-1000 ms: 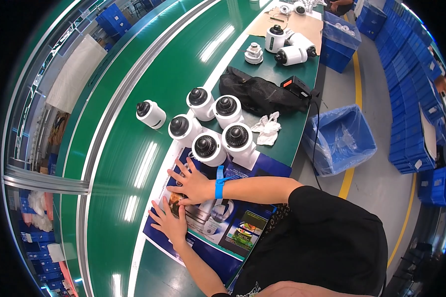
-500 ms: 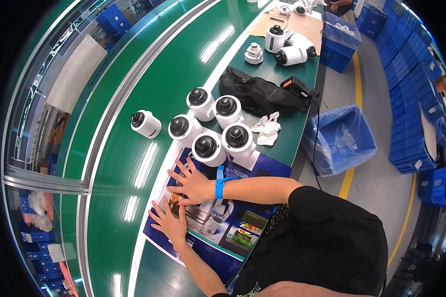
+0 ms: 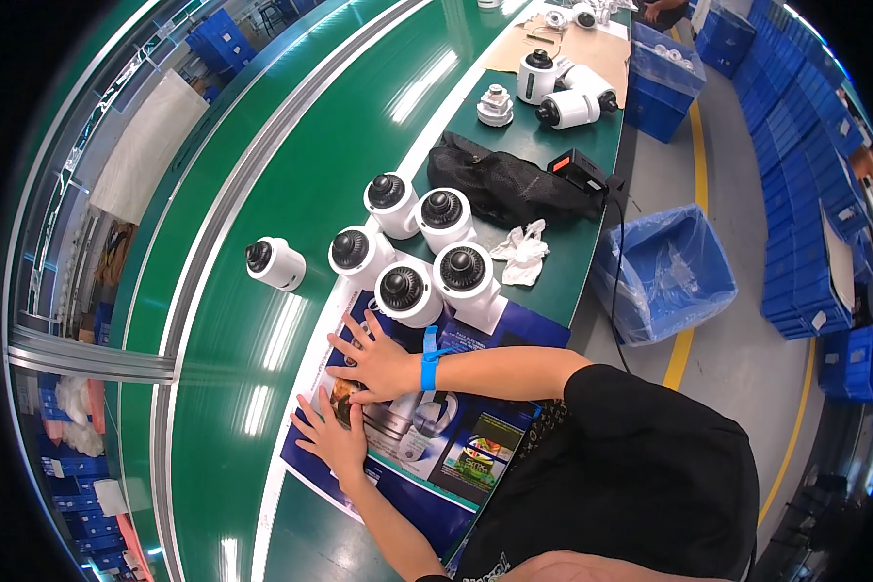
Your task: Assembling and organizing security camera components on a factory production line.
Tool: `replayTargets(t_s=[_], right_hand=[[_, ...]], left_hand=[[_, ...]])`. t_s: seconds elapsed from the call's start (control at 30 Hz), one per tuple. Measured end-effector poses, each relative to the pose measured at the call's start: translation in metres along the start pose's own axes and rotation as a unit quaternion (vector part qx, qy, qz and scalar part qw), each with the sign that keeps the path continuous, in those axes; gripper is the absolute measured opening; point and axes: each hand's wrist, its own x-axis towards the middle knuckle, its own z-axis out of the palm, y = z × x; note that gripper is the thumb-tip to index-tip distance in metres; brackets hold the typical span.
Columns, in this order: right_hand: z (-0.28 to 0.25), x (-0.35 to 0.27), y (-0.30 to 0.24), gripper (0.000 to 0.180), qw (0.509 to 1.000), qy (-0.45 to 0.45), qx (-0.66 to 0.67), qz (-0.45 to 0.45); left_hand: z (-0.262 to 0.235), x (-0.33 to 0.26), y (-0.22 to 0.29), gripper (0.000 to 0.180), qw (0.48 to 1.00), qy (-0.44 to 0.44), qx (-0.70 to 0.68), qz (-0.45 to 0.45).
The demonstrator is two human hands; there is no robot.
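My left hand (image 3: pixel 336 441) lies palm down with fingers spread on a glossy blue printed sheet (image 3: pixel 427 490). Just above it, my right hand (image 3: pixel 386 367) is flat on the same sheet, fingers apart, its thumb close to the left hand. A blue wrist strap (image 3: pixel 431 359) circles my right wrist. Beyond the right fingers stands a cluster of several white cylindrical units with black ribbed tops; the nearest unit (image 3: pixel 407 294) is at the sheet's far edge. A similar lone unit (image 3: pixel 275 264) is tilted over on the green belt, to the left. Neither hand holds anything.
The green conveyor belt (image 3: pixel 228 388) runs along the left. Past the cluster are a crumpled white cloth (image 3: pixel 522 254), a black bag (image 3: pixel 514 184), a black box-shaped device (image 3: pixel 579 171) and more white units (image 3: pixel 569 109). A lined blue bin (image 3: pixel 669 276) stands on the floor at right.
The lone white unit on the belt has shifted a little left and toward me, turning slightly. My hands have stayed where they were.
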Motion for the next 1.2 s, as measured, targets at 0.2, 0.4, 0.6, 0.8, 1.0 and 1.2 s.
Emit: replayTargets(t_s=[0.2,0.4,0.6,0.8,1.0,1.2], right_hand=[[-0.0015,-0.0001,0.0011,0.061,1.000,0.000,-0.001,0.003],[-0.0028,0.0012,0.0002,0.061,1.000,-0.009,-0.001,0.003],[-0.0038,0.0010,-0.0002,0.062,1.000,-0.015,-0.003,0.003],[-0.0059,0.0014,-0.0011,0.062,1.000,-0.029,-0.002,0.003],[-0.0060,0.0012,-0.0005,0.062,0.999,-0.031,-0.004,0.004],[-0.0043,0.0013,-0.0001,0.062,1.000,-0.024,-0.006,0.002]], left_hand=[[0.0006,0.0004,0.0007,0.069,1.000,0.006,-0.004,0.006],[0.0020,0.0010,-0.0011,0.069,1.000,0.009,-0.001,0.006],[-0.0001,0.0001,0.0005,0.069,1.000,0.008,-0.005,0.005],[-0.0018,-0.0003,0.0008,0.069,1.000,0.003,-0.004,0.002],[-0.0006,0.0003,0.0005,0.069,1.000,0.003,-0.005,0.002],[-0.0006,0.0004,0.0001,0.069,1.000,0.002,-0.002,0.001]])
